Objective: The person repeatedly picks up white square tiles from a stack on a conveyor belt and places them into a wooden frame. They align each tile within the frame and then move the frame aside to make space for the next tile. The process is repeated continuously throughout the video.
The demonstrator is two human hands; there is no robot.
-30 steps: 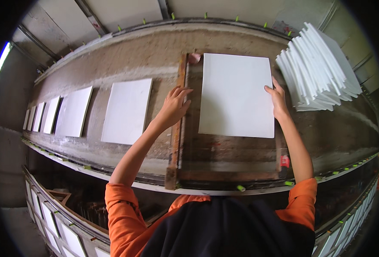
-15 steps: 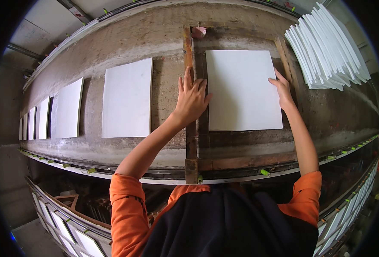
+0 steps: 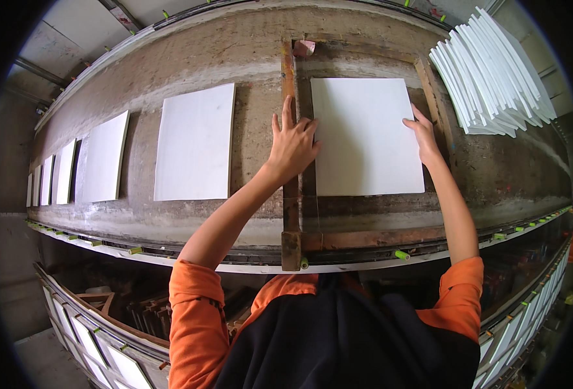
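Observation:
A white rectangular panel [image 3: 364, 149] lies flat on the brown worktable inside a wooden frame [image 3: 289, 214]. My left hand [image 3: 294, 146] rests over the frame's left bar. Its fingers are spread, with the thumb side at the panel's left edge. On the opposite side, my right hand [image 3: 424, 135] has the panel's right edge, the thumb lying on top and the fingers along the side. The undersides of those fingers are hidden.
More white panels [image 3: 195, 142] lie in a row to the left. A leaning stack of white panels [image 3: 493, 74] stands at the far right. A small pinkish piece [image 3: 304, 48] sits at the frame's top left corner. Green clips [image 3: 402, 255] line the table's near rail.
Both hands keep nearly the same places at the panel's two sides. The whole view has shifted slightly, and the panel stays inside the frame.

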